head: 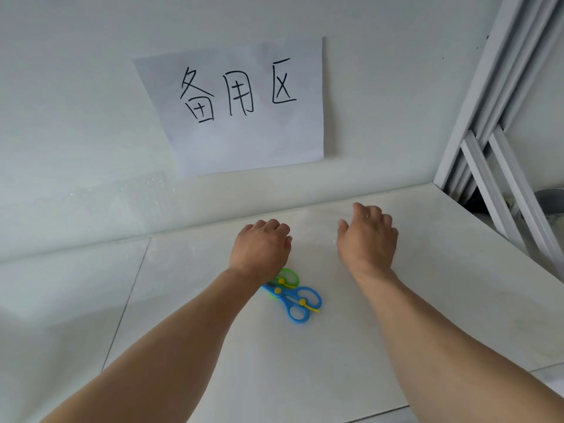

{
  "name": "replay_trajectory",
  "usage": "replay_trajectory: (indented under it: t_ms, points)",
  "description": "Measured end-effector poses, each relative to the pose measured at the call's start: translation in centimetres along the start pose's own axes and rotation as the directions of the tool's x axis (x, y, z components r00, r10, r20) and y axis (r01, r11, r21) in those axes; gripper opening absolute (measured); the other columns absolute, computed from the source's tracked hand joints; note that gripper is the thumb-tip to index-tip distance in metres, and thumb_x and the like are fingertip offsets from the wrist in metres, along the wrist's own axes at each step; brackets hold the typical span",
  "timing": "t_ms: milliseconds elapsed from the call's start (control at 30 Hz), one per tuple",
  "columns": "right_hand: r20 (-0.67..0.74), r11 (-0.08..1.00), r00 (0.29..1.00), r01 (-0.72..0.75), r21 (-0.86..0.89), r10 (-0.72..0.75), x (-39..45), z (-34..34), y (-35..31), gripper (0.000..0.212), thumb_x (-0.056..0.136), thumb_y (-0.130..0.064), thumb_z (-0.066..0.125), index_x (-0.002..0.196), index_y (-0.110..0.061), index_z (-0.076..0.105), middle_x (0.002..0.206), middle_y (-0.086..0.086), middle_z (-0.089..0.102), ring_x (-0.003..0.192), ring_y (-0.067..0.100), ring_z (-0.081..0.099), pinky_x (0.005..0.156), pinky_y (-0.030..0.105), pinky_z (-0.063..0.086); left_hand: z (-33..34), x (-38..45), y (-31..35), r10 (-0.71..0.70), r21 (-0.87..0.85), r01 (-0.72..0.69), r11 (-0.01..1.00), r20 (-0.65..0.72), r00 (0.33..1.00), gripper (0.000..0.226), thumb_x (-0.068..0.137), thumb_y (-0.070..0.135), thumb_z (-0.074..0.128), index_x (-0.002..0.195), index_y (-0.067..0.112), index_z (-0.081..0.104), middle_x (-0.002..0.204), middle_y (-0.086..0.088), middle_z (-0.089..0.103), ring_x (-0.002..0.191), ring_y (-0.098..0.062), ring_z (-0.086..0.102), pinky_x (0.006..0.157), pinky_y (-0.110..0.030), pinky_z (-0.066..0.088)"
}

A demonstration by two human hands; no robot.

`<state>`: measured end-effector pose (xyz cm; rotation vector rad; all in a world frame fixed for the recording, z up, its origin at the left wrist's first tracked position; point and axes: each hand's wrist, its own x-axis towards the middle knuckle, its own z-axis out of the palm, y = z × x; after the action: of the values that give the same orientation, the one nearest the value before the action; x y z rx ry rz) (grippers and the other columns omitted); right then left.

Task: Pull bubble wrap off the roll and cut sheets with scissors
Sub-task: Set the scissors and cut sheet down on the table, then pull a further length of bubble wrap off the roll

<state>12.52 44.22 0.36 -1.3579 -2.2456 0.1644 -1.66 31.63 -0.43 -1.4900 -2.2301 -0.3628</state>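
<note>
A nearly clear sheet of bubble wrap point(312, 222) lies faintly over the far part of the white table point(442, 270); more of it glints at the left by the wall. My left hand point(259, 248) and my right hand point(367, 239) reach forward side by side, knuckles up, fingers curled down onto the wrap's far part as if gripping it. Two small pairs of plastic scissors lie on the table just behind my left wrist: a blue pair point(297, 302) and a green pair point(288, 277), partly hidden by the wrist. No roll is plainly visible.
A paper sign point(244, 108) with handwritten characters hangs on the white wall behind the table. A white metal frame point(494, 166) stands at the right, past the table's right edge. A seam runs down the table on the left.
</note>
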Motion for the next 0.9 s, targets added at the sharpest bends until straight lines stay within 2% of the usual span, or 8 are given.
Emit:
replay_trajectory:
  t_ms: [200, 333, 433, 533, 633, 700, 800, 900]
  points:
    - [0.021, 0.931, 0.933, 0.359, -0.068, -0.358, -2.5, -0.5, -3.3, 0.021, 0.093, -0.026, 0.053, 0.102, -0.014, 0.068, 0.102, 0.006, 0.065, 0.099, 0.032, 0.056, 0.082, 0.04, 0.039, -3.1, -2.7, -1.8, 0.105, 0.103, -0.106, 0.989, 0.016, 0.994, 0.016, 0.076, 0.015, 0.074, 0.066, 0.013, 0.062, 0.061, -0.003, 0.058, 0.054, -0.03, 0.056, 0.053, -0.034, 0.046]
    - [0.066, 0.861, 0.866, 0.5, -0.086, -0.496, -5.1, 0.1, -6.3, 0.01, 0.087, -0.019, 0.058, 0.086, -0.015, 0.067, 0.09, 0.004, 0.066, 0.089, 0.031, 0.057, 0.076, 0.039, 0.041, -5.2, -5.6, -3.9, 0.108, 0.157, -0.113, 0.981, 0.035, 0.994, 0.02, 0.075, 0.015, 0.075, 0.064, 0.014, 0.058, 0.059, -0.001, 0.055, 0.053, -0.027, 0.054, 0.052, -0.033, 0.044]
    - [0.096, 0.822, 0.823, 0.567, -0.06, -0.56, -6.7, 0.3, -9.0, 0.01, 0.089, -0.019, 0.057, 0.09, -0.016, 0.066, 0.095, 0.004, 0.066, 0.093, 0.03, 0.055, 0.078, 0.037, 0.039, -6.2, -8.4, -6.1, 0.071, 0.187, -0.076, 0.979, 0.038, 0.997, 0.018, 0.073, 0.015, 0.074, 0.064, 0.015, 0.059, 0.059, 0.0, 0.055, 0.053, -0.025, 0.054, 0.051, -0.032, 0.043]
    - [0.166, 0.803, 0.79, 0.596, 0.021, -0.591, -8.0, 0.5, -11.8, 0.023, 0.098, -0.025, 0.044, 0.109, -0.016, 0.063, 0.112, 0.004, 0.062, 0.107, 0.029, 0.051, 0.086, 0.038, 0.037, -6.9, -11.0, -8.2, 0.025, 0.179, -0.028, 0.983, 0.024, 0.999, 0.018, 0.075, 0.015, 0.073, 0.064, 0.016, 0.058, 0.06, 0.001, 0.055, 0.054, -0.024, 0.054, 0.051, -0.032, 0.042]
    - [0.219, 0.839, 0.811, 0.51, 0.189, -0.543, -9.3, 0.8, -14.7, 0.033, 0.101, -0.032, 0.039, 0.123, -0.016, 0.058, 0.123, 0.006, 0.061, 0.113, 0.03, 0.051, 0.09, 0.038, 0.04, -7.4, -13.0, -10.1, -0.052, 0.152, 0.055, 0.987, -0.023, 0.998, 0.015, 0.076, 0.016, 0.072, 0.067, 0.016, 0.061, 0.061, 0.002, 0.056, 0.055, -0.024, 0.055, 0.052, -0.032, 0.042]
    - [0.313, 0.867, 0.827, 0.362, 0.342, -0.468, -10.0, 1.3, -16.4, 0.04, 0.101, -0.037, 0.04, 0.133, -0.015, 0.051, 0.132, 0.008, 0.057, 0.12, 0.029, 0.051, 0.095, 0.037, 0.042, -7.4, -14.2, -11.1, -0.116, 0.129, 0.121, 0.984, -0.049, 0.992, 0.011, 0.08, 0.018, 0.067, 0.07, 0.015, 0.062, 0.064, 0.001, 0.059, 0.057, -0.025, 0.057, 0.052, -0.033, 0.042]
    - [0.447, 0.847, 0.803, 0.129, 0.516, -0.395, -10.9, 2.1, -18.4, 0.056, 0.099, -0.044, 0.043, 0.147, -0.013, 0.037, 0.147, 0.009, 0.047, 0.133, 0.026, 0.045, 0.106, 0.034, 0.036, -7.4, -15.5, -12.2, -0.22, 0.087, 0.227, 0.97, -0.082, 0.972, 0.016, 0.086, 0.024, 0.054, 0.08, 0.016, 0.067, 0.073, 0.002, 0.066, 0.063, -0.025, 0.061, 0.053, -0.033, 0.045]
    - [0.504, 0.807, 0.789, -0.016, 0.59, -0.352, -11.4, 2.8, -19.7, 0.069, 0.096, -0.051, 0.045, 0.152, -0.016, 0.025, 0.152, 0.005, 0.042, 0.137, 0.022, 0.043, 0.106, 0.033, 0.033, -7.1, -16.4, -12.7, -0.33, 0.016, 0.333, 0.943, -0.105, 0.938, 0.009, 0.086, 0.022, 0.066, 0.091, 0.016, 0.071, 0.083, 0.002, 0.07, 0.07, -0.025, 0.064, 0.055, -0.031, 0.043]
